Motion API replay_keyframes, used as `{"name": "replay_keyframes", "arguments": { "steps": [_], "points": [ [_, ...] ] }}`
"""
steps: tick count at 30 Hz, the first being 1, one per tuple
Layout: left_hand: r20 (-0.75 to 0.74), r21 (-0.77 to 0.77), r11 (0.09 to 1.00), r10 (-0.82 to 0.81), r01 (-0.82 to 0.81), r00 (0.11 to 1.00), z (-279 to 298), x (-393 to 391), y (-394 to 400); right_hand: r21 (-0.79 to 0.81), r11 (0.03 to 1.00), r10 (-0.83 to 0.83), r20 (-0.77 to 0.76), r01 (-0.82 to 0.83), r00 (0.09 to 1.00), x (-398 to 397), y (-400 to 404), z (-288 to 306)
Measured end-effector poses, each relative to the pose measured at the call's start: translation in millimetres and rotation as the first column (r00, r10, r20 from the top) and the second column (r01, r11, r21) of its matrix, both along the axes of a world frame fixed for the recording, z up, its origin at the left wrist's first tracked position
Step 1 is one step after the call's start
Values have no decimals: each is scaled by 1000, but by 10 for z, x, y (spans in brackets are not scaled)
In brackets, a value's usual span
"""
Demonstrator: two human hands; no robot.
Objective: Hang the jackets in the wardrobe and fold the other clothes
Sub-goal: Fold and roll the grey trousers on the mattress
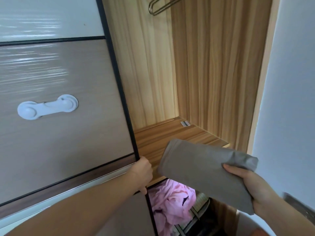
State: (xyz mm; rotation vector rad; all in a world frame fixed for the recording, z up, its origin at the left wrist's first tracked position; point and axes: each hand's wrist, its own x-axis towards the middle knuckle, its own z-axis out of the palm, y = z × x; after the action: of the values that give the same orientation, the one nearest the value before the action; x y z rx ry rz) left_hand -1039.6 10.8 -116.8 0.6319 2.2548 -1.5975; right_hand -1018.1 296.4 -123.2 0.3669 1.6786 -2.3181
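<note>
The left hand (144,174) is curled round the dark edge of the sliding door (59,125), fingers wrapped behind the frame at the lower part of that edge; the door fills the frame from 8 to 11 o'clock and carries a white child lock (47,106) on its beige panel; a pale panel sits above that one.

The right hand (252,188), at 4 o'clock, grips a folded grey cloth (204,171), thumb on top near the cloth's right end and fingers under it; the cloth is held in the air, tilted, its far end out over the front edge of the wooden shelf (170,135) inside the wardrobe (213,65); whether it touches the shelf cannot be told.

A small label (185,123) lies at the shelf's back, at 12 o'clock from the cloth; a metal hanger (158,6) shows at the top of the wardrobe, at 12 o'clock in the frame.

Below the shelf, at 6 o'clock, a pink fabric (170,201) lies crumpled in the lower compartment; a white wall (289,82) runs down the 3 o'clock side.
</note>
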Motion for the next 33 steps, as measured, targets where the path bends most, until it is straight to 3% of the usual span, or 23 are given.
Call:
{"name": "replay_keyframes", "arguments": {
  "steps": [5, 8, 12, 13, 14, 15, 16, 17, 18, 19, 20, 21, 23, 26, 29, 33],
  "points": [
    [0, 42, 994, 100, -100, 995, -3, 267, -340, -18, 1000, 23, -24, -23, 999, 84, -148, 39],
    [-2, 149, 974, 175, -173, 984, 6, 443, -508, 8, 1000, 5, -27, -5, 1000, 155, -223, 84],
    [-49, 182, 962, 217, -205, 975, 88, 712, -661, 51, 999, 19, -45, -17, 999, 266, -306, 177],
    [-67, 257, 938, 257, -232, 964, 131, 772, -647, 63, 998, 30, -56, -27, 998, 295, -324, 206],
    [-82, 416, 871, 323, -262, 943, 174, 810, -620, 78, 996, 43, -70, -37, 997, 320, -344, 244],
    [-82, 623, 735, 400, -266, 913, 210, 837, -592, 94, 995, 54, -82, -46, 995, 342, -363, 278],
    [-42, 842, 490, 475, -224, 879, 252, 863, -559, 109, 992, 71, -90, -61, 993, 373, -392, 318],
    [62, 973, 155, 538, -171, 840, 273, 874, -517, 125, 989, 91, -94, -79, 991, 399, -415, 346],
    [229, 969, -205, 558, -134, 798, 287, 888, -475, 140, 985, 118, -95, -104, 989, 427, -441, 377],
    [431, 849, -510, 511, -141, 744, 292, 912, -424, 161, 978, 150, -88, -134, 985, 453, -456, 399],
    [602, 673, -722, 406, -162, 687, 274, 942, -378, 177, 969, 188, -77, -172, 979, 482, -468, 425],
    [722, 487, -854, 276, -182, 635, 227, 969, -366, 187, 959, 228, -66, -212, 971, 508, -467, 444],
    [813, 137, -971, -5, -198, 583, 110, 1015, -397, 196, 937, 305, -47, -291, 951, 550, -466, 479],
    [796, -167, -968, -246, -189, 553, -118, 1039, -448, 188, 925, 338, -16, -329, 941, 525, -456, 453],
    [784, -243, -955, -296, -169, 546, -349, 903, -424, 207, 931, 302, 22, -299, 953, 345, -435, 344],
    [774, -154, -988, -140, -31, 618, -578, 529, -367, 280, 917, 272, 82, -284, 959, -152, -489, 186]
  ]
}}
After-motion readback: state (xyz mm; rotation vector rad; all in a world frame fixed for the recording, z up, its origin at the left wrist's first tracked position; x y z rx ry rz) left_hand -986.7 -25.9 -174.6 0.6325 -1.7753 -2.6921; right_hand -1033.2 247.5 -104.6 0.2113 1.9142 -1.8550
